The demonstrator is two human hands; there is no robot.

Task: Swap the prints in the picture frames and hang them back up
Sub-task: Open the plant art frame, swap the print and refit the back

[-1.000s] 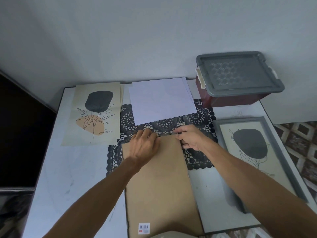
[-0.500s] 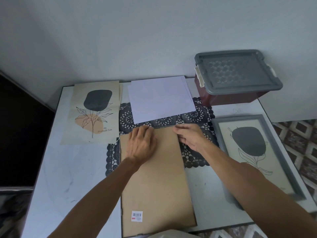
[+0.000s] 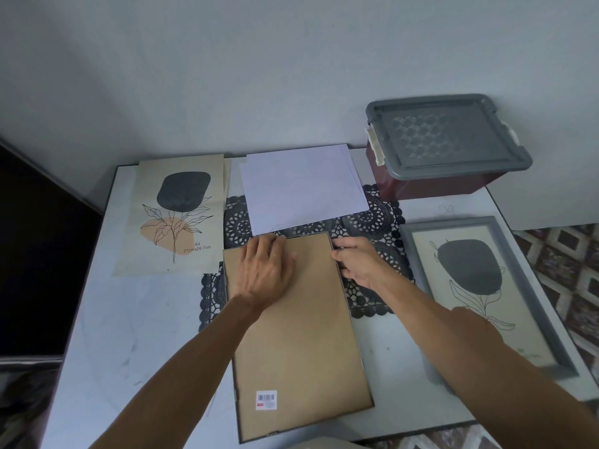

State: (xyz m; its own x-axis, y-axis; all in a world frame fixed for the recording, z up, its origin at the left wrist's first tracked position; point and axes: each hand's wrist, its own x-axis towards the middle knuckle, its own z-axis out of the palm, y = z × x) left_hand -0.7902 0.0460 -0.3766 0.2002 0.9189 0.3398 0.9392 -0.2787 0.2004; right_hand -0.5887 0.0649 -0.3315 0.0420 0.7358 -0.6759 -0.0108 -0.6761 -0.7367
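Lying face down at the lower centre of the picture, the face-down frame (image 3: 301,351) shows its brown backing board (image 3: 311,286), with its top end on a black lace mat (image 3: 372,218) and the rest on the white table (image 3: 129,319). The left hand (image 3: 265,270) rests flat near the board's upper left corner, fingers nearly straight, pressing and gripping nothing. The right hand (image 3: 359,264) is at the upper right edge, fingers curled and thumb tip on the rim, seemingly pinching it (whether a tab is under them cannot be told).

The board looks thin, light and stiff, and would likely flex if levered from one corner. The slim rim probably holds glass, so lifting wants both long sides. A loose print (image 3: 178,215) at upper left is limp paper that creases easily. A second frame (image 3: 447,222) lies at right.
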